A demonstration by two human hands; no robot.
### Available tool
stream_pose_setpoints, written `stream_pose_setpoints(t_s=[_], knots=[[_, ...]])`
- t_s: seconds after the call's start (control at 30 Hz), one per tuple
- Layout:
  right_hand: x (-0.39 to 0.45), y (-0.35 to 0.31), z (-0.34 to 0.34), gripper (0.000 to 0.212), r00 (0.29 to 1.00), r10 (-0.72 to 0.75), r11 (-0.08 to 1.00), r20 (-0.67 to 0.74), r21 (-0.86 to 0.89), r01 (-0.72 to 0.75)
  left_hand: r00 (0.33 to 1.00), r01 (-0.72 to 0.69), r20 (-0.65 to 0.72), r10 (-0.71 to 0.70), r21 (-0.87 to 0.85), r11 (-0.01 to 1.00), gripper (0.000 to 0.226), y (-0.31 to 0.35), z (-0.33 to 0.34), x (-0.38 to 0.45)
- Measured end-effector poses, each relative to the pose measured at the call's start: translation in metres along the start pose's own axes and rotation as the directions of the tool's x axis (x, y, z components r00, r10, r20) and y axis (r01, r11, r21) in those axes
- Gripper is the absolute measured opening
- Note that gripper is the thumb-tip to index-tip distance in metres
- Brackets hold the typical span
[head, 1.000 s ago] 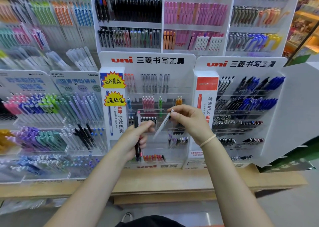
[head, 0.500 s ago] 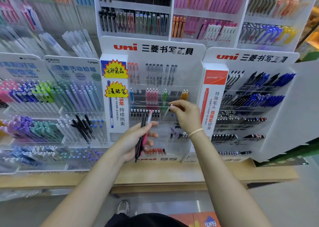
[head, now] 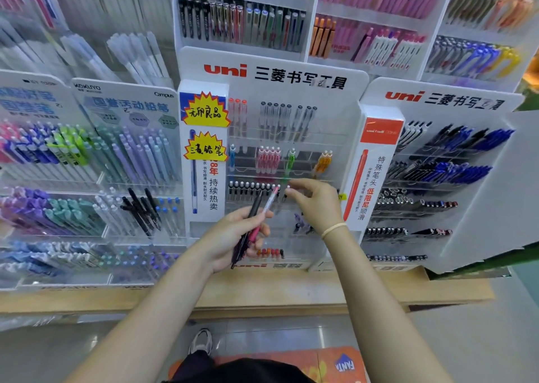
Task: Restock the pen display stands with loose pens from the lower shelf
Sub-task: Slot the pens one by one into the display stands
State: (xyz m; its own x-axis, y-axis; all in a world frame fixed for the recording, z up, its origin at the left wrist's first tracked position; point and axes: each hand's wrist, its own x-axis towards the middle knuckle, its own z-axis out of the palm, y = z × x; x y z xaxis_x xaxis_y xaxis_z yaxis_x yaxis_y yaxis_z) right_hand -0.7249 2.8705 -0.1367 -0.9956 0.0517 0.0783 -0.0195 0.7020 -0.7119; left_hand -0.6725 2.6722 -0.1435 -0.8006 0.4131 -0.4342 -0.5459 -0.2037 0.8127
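The white acrylic uni pen display stand [head: 291,137] stands on the wooden bench [head: 262,292]. The left hand [head: 233,237] grips a black pen [head: 250,219] and a pink pen [head: 264,215]. The right hand [head: 318,204], fingers [head: 294,191] curled, reaches its black-pen row; whether they pinch a pen is unclear.

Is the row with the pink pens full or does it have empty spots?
Partly empty. The pink pens stand bunched together; only one blue pen, one green pen and orange pens share that row, with bare gaps between them.
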Motion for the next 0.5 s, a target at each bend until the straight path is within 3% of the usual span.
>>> stream_pose_setpoints(t_s=[0.1, 0.2, 0.27, 0.4, 0.5], knots=[[-0.021, -0.014, -0.011, 0.024, 0.995, -0.032, 0.992, -0.093, 0.116, 0.042, 1.0, -0.012, 0.019, 0.011, 0.045, 0.999, 0.023, 0.001, -0.001, -0.001], [-0.04, -0.026, -0.015, 0.015, 0.994, 0.056, 0.93, 0.09, 0.358, -0.085, 0.999, -0.021, 0.043, 0.017, 0.082, 0.996, 0.025, 0.001, 0.004, 0.0], [-0.046, -0.024, -0.017, 0.016, 0.974, 0.137, 0.846, 0.179, 0.49, -0.209, 0.999, -0.014, 0.047, 0.01, 0.085, 0.996, 0.026, 0.002, 0.008, 0.0], [-0.056, -0.013, -0.037, 0.014, 0.945, 0.285, 0.596, 0.16, 0.742, -0.306, 0.999, -0.046, -0.021, 0.047, 0.039, 0.998, 0.024, 0.005, 0.003, 0.0], [-0.064, -0.006, -0.045, 0.008, 0.934, 0.278, 0.54, 0.223, 0.768, -0.344, 0.984, -0.125, -0.13, 0.12, -0.029, 0.992, 0.024, 0.009, 0.005, 0.005]])
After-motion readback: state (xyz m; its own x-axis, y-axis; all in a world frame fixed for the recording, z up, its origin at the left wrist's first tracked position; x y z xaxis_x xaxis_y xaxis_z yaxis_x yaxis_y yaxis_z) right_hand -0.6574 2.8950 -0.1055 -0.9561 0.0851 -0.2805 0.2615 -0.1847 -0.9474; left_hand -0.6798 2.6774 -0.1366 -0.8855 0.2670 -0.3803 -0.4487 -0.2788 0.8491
